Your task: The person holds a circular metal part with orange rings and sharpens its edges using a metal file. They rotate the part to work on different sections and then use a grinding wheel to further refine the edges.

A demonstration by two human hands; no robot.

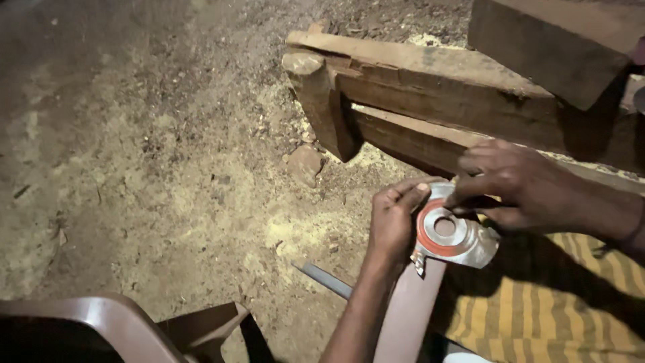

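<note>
Hands gripping a round metal cutter disc [451,232], left hand [393,218] at its edge, right hand [521,188] pinching its top, above a sawdust floor [168,168].

We're looking down at a bare dirt floor [154,154] with pale sawdust [295,232] scattered all over and a stone [306,163] lying in it. Rough dark timber beams [430,94] sit stacked at the top right. A brown plastic chair [114,323] edges in bottom left. Lighting's dim, shadowy at the corners.

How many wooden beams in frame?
3: a long reddish wooden beam up top, a darker wooden block lying on it top right, a lower plank beneath. More may be hidden.
</note>
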